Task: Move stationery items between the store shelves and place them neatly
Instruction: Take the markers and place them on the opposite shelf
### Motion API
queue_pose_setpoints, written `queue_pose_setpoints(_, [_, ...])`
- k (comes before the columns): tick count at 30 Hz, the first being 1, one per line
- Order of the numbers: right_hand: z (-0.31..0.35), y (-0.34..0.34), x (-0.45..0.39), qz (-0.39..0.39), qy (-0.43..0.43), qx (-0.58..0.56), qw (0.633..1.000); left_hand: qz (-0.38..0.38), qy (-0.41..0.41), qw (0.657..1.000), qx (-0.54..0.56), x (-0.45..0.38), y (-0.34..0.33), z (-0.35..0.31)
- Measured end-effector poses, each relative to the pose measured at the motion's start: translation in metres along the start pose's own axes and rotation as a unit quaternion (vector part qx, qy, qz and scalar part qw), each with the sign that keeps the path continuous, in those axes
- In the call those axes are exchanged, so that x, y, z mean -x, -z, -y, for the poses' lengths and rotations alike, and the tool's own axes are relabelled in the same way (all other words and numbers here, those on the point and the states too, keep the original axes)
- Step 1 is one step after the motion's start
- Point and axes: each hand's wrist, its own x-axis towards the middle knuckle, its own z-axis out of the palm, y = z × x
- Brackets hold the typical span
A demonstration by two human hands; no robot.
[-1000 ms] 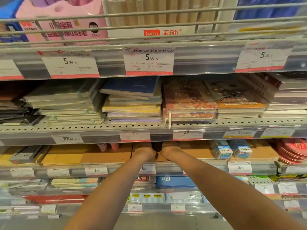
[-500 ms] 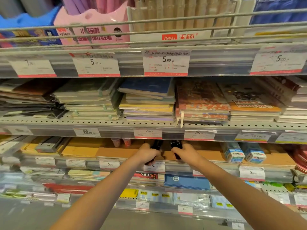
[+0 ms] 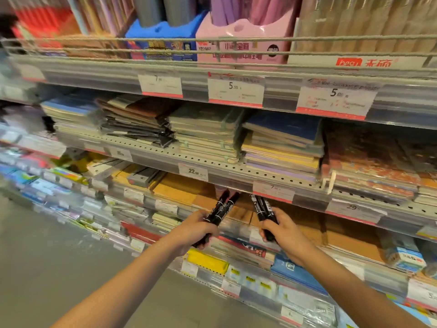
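Both hands have withdrawn from the brown-board shelf (image 3: 179,192), each now carrying stock for relocation. Left hand (image 3: 196,229) is closed around 2 black cylindrical marker pens (image 3: 221,209); right hand (image 3: 282,229) is closed around 2 matching black markers (image 3: 262,207). All 4 markers are clear of the shelf, in front of its edge.

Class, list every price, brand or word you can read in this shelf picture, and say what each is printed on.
"5.90": price tag
"7.90": price tag
"22.00": lower tag
"29": right tag
"besu": red logo, uncertain
Marker labels, small print: blurred.
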Motion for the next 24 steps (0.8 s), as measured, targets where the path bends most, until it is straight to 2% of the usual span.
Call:
queue_pose_setpoints(11, [0.035, -0.156, -0.027, 0.133, 0.043, 0.072, 0.988, -0.113, -0.017, 0.991, 0.064, 0.073, 0.137, 0.054])
queue_pose_setpoints(24, [0.085, -0.387, -0.054, 0.254, 0.056, 0.045, 0.965, -0.245, -0.028, 0.961, 0.125, 0.175, 0.342, 0.115])
